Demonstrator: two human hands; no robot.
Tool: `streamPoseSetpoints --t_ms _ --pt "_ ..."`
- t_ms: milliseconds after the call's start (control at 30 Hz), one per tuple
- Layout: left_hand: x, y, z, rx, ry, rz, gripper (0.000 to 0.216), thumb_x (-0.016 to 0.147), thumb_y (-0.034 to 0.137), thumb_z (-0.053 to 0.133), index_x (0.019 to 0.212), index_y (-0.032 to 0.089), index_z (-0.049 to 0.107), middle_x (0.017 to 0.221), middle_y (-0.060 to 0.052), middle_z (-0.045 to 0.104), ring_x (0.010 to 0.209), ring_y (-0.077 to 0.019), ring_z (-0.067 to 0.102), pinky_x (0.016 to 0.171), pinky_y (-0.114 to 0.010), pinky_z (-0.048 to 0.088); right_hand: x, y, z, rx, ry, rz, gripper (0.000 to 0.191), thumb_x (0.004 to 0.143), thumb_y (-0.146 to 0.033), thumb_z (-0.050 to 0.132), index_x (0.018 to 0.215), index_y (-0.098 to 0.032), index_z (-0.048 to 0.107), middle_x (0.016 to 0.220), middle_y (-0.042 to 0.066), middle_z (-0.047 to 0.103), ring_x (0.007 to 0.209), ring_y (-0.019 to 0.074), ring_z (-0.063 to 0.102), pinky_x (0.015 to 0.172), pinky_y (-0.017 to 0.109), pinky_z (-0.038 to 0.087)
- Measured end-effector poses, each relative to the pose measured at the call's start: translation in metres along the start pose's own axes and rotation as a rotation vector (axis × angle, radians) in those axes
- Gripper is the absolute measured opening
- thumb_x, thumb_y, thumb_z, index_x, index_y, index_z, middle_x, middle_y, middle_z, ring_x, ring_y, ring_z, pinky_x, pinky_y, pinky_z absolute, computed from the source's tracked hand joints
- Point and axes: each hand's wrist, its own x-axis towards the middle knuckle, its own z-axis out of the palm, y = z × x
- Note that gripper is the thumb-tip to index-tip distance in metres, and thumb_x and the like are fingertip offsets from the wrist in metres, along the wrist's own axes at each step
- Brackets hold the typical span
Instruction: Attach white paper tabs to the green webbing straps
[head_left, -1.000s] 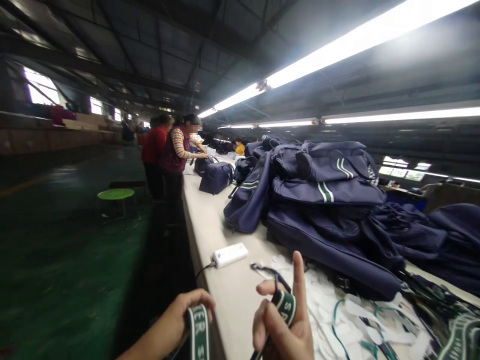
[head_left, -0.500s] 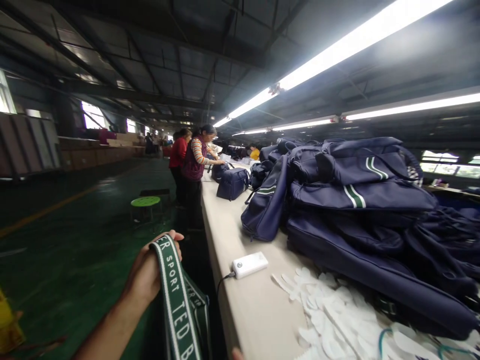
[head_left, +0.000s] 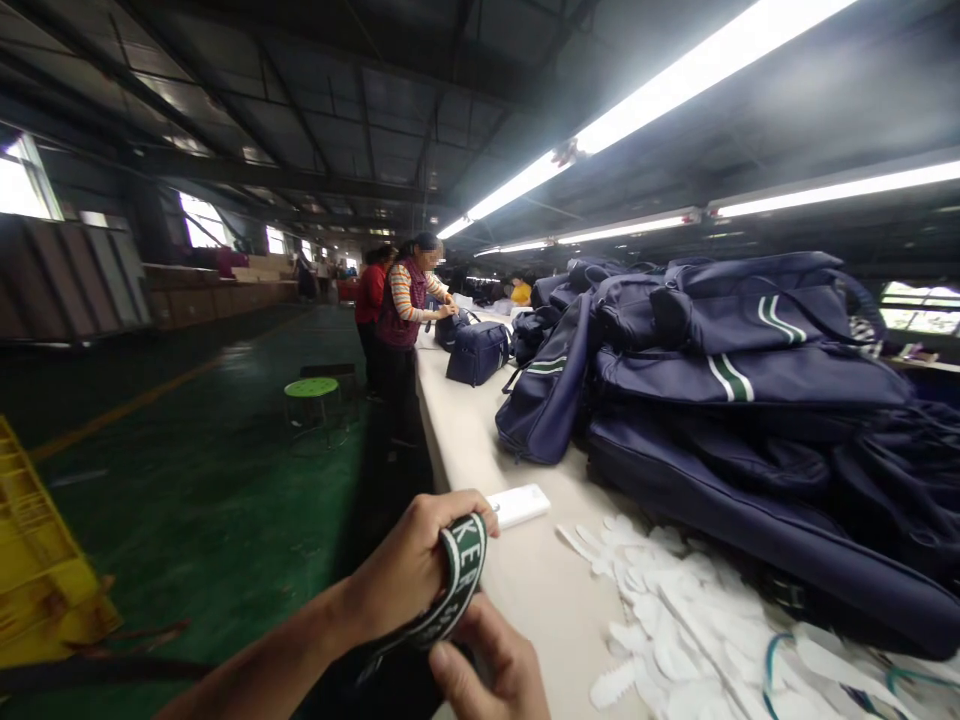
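My left hand [head_left: 409, 565] is closed around a dark green woven strap [head_left: 459, 575] with white lettering, looped over its fingers at the long table's near edge. My right hand [head_left: 487, 665] sits just below it at the bottom of the view, fingers curled and pinching the same strap from underneath. A white power bank [head_left: 519, 504] with a cable lies on the beige table [head_left: 472, 440] just beyond my hands. White paper tags [head_left: 660, 620] are scattered to the right of them.
A tall pile of navy bags [head_left: 720, 390] with green-white stripes covers the table's right side. Farther along, people [head_left: 401, 310] handle another navy bag [head_left: 477, 352]. A green stool [head_left: 311, 388] stands on the green floor; a yellow crate [head_left: 37, 560] sits at left.
My left hand has swung in from the left toward the table edge with the strap, and my right hand has come back into view beneath it, gripping the strap.
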Motion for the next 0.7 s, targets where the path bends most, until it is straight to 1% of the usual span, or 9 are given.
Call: streamPoseSetpoints --t_ms 67,133,200,267,367,467,567,633,700 --pt "0.012 0.002 -0.005 0.004 -0.009 0.02 0.013 0.083 0.019 0.051 0.083 0.014 0.063 0.067 0.0 0.054 0.057 -0.0101 0.044 0.05 -0.018 0.035 0.003 -0.01 -0.007 0.034 -0.056 0.13 0.034 0.082 -0.05 0.073 0.081 -0.017 0.072 0.078 0.005 0.067 0.075 0.02 0.061 0.076 0.032 0.051" --pt "0.027 0.002 -0.009 -0.051 -0.016 -0.009 0.014 0.08 0.019 0.052 0.083 0.013 0.064 0.065 0.0 0.059 0.054 -0.0105 0.05 0.05 -0.018 0.039 0.008 -0.025 -0.017 0.098 -0.091 0.255 0.032 0.082 -0.047 0.075 0.083 -0.016 0.07 0.077 0.003 0.066 0.075 0.0175 0.059 0.075 0.03 0.049" --pt "0.041 0.002 -0.009 -0.087 0.039 0.008 0.014 0.079 0.02 0.054 0.081 0.012 0.065 0.059 0.002 0.058 0.049 -0.0095 0.051 0.047 -0.016 0.038 0.016 -0.037 -0.027 0.178 -0.087 0.276 0.034 0.079 -0.049 0.078 0.085 -0.018 0.066 0.077 0.001 0.064 0.072 0.0155 0.058 0.071 0.027 0.049" --pt "0.053 0.002 -0.007 -0.124 0.026 0.012 0.02 0.085 0.024 0.051 0.084 0.01 0.065 0.06 0.004 0.06 0.049 -0.0079 0.052 0.049 -0.015 0.04 0.027 -0.043 -0.037 0.285 -0.057 0.275 0.037 0.077 -0.051 0.079 0.088 -0.02 0.062 0.072 -0.001 0.063 0.065 0.0143 0.058 0.066 0.026 0.05" --pt "0.064 0.006 -0.005 -0.148 -0.011 0.038 0.027 0.091 0.022 0.046 0.071 0.01 0.059 0.057 0.006 0.057 0.05 -0.0033 0.05 0.053 -0.011 0.038 0.038 -0.048 -0.048 0.364 0.031 0.223 0.036 0.079 -0.05 0.077 0.088 -0.022 0.056 0.065 -0.004 0.061 0.055 0.0117 0.055 0.06 0.025 0.051" --pt "0.066 0.009 -0.003 -0.152 -0.037 0.06 0.032 0.092 0.024 0.05 0.064 0.01 0.056 0.054 0.007 0.056 0.052 -0.0027 0.05 0.055 -0.01 0.038 0.044 -0.055 -0.053 0.367 0.098 0.145 0.032 0.083 -0.046 0.074 0.09 -0.022 0.055 0.065 -0.005 0.062 0.051 0.0096 0.053 0.057 0.023 0.05" --pt "0.064 0.008 0.002 -0.215 -0.078 0.029 0.036 0.093 0.036 0.057 0.069 0.009 0.059 0.059 0.005 0.06 0.056 -0.0046 0.054 0.058 -0.012 0.042 0.047 -0.062 -0.051 0.36 0.127 0.096 0.032 0.084 -0.046 0.072 0.09 -0.021 0.053 0.067 -0.003 0.065 0.054 0.0111 0.057 0.056 0.024 0.051" --pt "0.063 0.006 0.006 -0.278 -0.09 -0.006 0.04 0.094 0.042 0.056 0.074 0.008 0.061 0.062 0.005 0.062 0.057 -0.0062 0.056 0.056 -0.014 0.043 0.049 -0.065 -0.049 0.369 0.152 0.066 0.032 0.084 -0.046 0.072 0.09 -0.021 0.053 0.068 -0.002 0.065 0.056 0.0121 0.059 0.058 0.025 0.052" --pt "0.064 0.006 0.009 -0.331 -0.082 -0.033 0.04 0.094 0.043 0.055 0.081 0.006 0.062 0.062 0.005 0.063 0.056 -0.0078 0.058 0.055 -0.016 0.045 0.052 -0.064 -0.047 0.375 0.17 0.042 0.031 0.084 -0.044 0.072 0.091 -0.022 0.053 0.069 -0.003 0.064 0.057 0.012 0.059 0.059 0.025 0.052"
